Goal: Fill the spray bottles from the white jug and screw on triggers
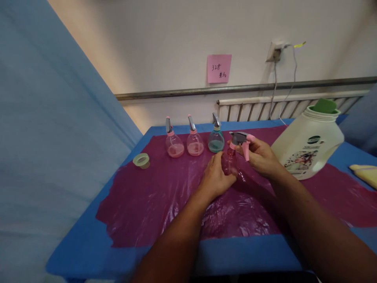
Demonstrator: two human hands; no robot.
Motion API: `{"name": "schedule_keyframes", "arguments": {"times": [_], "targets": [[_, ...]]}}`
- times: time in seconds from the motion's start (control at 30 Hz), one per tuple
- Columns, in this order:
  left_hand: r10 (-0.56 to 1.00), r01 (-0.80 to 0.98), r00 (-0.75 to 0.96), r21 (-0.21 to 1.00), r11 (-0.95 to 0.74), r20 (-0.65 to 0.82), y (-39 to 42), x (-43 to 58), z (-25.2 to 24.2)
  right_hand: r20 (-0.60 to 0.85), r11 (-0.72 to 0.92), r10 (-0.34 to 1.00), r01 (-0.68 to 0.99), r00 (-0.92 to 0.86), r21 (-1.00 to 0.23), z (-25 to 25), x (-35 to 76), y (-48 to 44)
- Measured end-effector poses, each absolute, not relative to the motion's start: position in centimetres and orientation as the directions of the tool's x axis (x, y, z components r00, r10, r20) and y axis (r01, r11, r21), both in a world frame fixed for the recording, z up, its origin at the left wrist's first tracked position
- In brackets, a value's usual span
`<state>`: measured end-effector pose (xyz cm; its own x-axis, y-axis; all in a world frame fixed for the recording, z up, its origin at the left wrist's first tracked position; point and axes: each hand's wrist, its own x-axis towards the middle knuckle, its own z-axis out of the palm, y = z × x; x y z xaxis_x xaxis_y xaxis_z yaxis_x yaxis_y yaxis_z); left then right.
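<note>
Between my hands is a pink see-through spray bottle [230, 163] with a grey and pink trigger head. My left hand [216, 177] is wrapped round its body from the left. My right hand [260, 157] grips the trigger head and neck from the right; some of its fingers are hidden behind. Behind to the left stand two pink spray bottles [175, 146] holding pink liquid and a teal spray bottle [216, 141] holding greenish liquid, all upright.
A large cream jug [309, 145] with a green scoop [324, 105] in its mouth stands on the right. A small pale cup [141, 160] sits at left. Purple plastic sheeting [147, 204] covers the blue table [85, 243]. A yellow cloth [366, 173] lies far right.
</note>
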<state>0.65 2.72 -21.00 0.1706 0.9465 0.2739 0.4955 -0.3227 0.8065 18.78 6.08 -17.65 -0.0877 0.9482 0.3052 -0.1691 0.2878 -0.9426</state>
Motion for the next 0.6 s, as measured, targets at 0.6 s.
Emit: {"name": "schedule_keyframes", "arguments": {"times": [0.6], "targets": [[0.929, 0.431, 0.197, 0.823, -0.369, 0.314, 2.8, 0.8, -21.6, 0.319, 0.300, 0.925, -0.115, -0.208, -0.947, -19.5, 19.1, 5.8]]}}
